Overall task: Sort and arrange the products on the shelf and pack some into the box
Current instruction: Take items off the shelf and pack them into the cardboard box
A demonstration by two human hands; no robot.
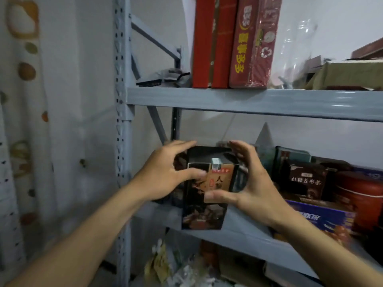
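A tall black and brown product box [207, 195] stands upright at the front left of the middle shelf [244, 235]. My left hand [165, 172] holds its left side, thumb across the front face and fingers curled over the top back edge. My right hand [246, 183] holds the right side, thumb pressed on the front and fingers reaching up beside the top. The box's lower edge sits near the shelf's front lip.
Right of the box stand a dark tea box [306, 181], a round red tin [360, 199] and a blue carton [323, 218]. Upright red gift boxes [234, 42] and a clear jar [298, 52] fill the upper shelf [248, 100]. Packets [165, 266] lie below. A grey upright post [122, 121] stands at left.
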